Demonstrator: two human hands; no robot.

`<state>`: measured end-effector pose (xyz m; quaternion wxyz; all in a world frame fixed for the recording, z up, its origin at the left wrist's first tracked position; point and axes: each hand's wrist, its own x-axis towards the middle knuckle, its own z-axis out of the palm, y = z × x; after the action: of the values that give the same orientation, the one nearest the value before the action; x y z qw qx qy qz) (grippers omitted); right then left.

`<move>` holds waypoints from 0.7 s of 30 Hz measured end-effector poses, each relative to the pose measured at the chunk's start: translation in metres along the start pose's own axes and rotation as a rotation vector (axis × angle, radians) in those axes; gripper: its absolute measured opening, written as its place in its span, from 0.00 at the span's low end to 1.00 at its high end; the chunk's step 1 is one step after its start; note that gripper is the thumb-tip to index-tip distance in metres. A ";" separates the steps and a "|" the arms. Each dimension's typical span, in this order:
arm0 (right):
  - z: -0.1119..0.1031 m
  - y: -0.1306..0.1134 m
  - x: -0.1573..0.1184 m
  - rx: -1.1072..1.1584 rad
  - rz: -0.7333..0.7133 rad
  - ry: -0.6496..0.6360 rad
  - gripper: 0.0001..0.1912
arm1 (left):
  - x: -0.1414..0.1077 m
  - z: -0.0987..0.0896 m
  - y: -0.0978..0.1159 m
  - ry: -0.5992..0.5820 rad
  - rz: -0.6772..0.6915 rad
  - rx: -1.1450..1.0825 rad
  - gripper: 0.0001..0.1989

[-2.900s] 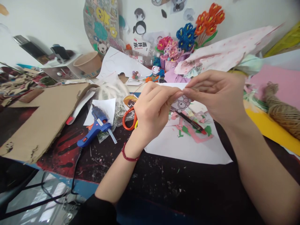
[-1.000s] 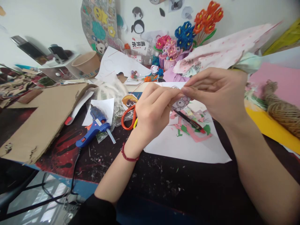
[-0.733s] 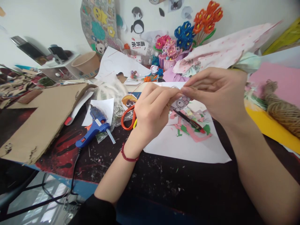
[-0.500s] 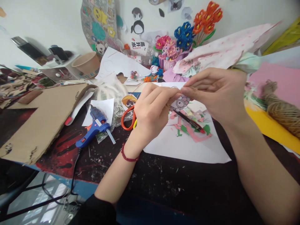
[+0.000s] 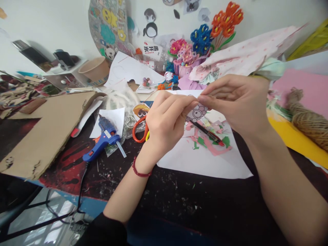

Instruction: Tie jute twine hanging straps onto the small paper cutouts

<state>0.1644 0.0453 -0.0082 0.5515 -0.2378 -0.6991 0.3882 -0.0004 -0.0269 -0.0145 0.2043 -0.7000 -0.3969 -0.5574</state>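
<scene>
Between my two hands is a small paper cutout (image 5: 198, 112) with a cartoon figure drawn in outline and some pink on it. My left hand (image 5: 169, 119), with a red cord bracelet on its wrist, pinches the cutout from the left. From the right, my right hand (image 5: 235, 102) grips its upper edge between thumb and fingertips. The fingertips of both hands meet there and cover part of the drawing. Below the cutout, a dark pen (image 5: 207, 132) lies over pink and green paper scraps (image 5: 214, 147) on a white sheet (image 5: 200, 165).
Orange-handled scissors (image 5: 139, 131) lie left of my left hand. Beyond them is a blue glue gun (image 5: 104, 141) with its cord hanging off the table edge. Cardboard (image 5: 48, 133) covers the left side. Twine (image 5: 307, 116) lies at the right, and pipe-cleaner flowers (image 5: 202, 39) stand at the back.
</scene>
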 end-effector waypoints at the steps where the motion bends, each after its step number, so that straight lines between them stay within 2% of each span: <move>1: 0.000 0.000 0.000 -0.003 -0.001 0.001 0.15 | 0.000 0.000 0.000 -0.001 0.005 -0.001 0.07; 21: 0.001 -0.004 -0.002 -0.035 -0.001 -0.021 0.07 | -0.001 -0.001 0.000 -0.028 0.008 0.001 0.06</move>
<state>0.1643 0.0413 -0.0066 0.5399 -0.2431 -0.7117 0.3780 -0.0007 -0.0278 -0.0155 0.2015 -0.7090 -0.3974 -0.5466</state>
